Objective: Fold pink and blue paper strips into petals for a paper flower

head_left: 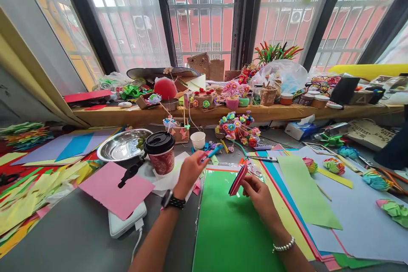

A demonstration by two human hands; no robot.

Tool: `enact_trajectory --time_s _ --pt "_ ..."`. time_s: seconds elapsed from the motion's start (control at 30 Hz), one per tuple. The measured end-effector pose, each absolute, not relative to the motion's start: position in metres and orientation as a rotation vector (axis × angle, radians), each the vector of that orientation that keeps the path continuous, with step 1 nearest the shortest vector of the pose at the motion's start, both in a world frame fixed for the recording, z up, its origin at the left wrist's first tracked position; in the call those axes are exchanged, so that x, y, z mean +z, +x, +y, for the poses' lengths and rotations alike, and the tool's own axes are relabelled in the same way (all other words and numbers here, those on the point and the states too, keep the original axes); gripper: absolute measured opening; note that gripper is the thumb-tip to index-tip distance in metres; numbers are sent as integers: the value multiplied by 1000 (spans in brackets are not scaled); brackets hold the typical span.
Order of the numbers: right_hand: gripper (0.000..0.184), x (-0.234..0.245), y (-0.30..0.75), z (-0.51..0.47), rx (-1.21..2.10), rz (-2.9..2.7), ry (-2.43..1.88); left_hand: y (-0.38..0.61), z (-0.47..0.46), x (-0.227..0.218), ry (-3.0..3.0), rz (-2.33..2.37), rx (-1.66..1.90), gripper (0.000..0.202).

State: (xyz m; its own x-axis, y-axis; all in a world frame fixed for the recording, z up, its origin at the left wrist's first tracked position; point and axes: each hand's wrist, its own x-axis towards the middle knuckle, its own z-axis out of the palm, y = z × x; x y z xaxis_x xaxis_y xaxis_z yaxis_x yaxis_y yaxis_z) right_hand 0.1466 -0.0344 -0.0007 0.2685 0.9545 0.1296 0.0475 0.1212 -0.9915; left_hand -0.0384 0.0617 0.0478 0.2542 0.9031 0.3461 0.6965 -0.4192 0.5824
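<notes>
My left hand [190, 169], wearing a dark watch, reaches past the far end of a green sheet [223, 225]. Its fingers are closed on a slim blue piece [214, 151], whose exact kind I cannot make out. Above the green sheet, my right hand [257, 191] pinches a folded paper piece [237, 179], pink with dark blue and white edges, tilted upward. A beaded bracelet circles that wrist. Small blue and pink paper scraps lie around the left hand. Beyond it stands a small white cup [198, 140].
A lidded coffee cup [161, 155] and metal bowl [119, 146] stand left. A pink sheet [117, 187] overlaps a white power bank [127, 220]. Layered coloured paper [357, 233], crumpled paper balls and scissors [263, 158] lie right. Yarn-like flowers [234, 125] stand before the crowded windowsill.
</notes>
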Motion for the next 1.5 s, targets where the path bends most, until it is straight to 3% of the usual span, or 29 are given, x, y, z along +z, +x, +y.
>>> enact_trajectory --time_s 0.1,0.23,0.73,0.83,1.0,1.27,1.5 --pt "33 1 147 -36 910 -1077 -1263 -58 64 64 1555 1244 1263 29" --pt "34 3 148 -37 911 -1046 -1258 -58 57 65 1162 921 1196 33" --pt "26 8 150 -39 1099 -974 -1158 -13 35 28 1226 756 542 37" --pt "25 8 151 -39 1091 -990 -1128 -10 37 21 1171 716 499 41" --pt "22 6 152 -39 1089 -1085 -1108 -9 30 15 1181 670 434 32" --pt "21 16 150 -38 1307 -986 -913 -9 24 18 1128 545 434 27" --pt "29 36 136 -37 1380 -1090 -915 -11 22 23 1178 568 395 43"
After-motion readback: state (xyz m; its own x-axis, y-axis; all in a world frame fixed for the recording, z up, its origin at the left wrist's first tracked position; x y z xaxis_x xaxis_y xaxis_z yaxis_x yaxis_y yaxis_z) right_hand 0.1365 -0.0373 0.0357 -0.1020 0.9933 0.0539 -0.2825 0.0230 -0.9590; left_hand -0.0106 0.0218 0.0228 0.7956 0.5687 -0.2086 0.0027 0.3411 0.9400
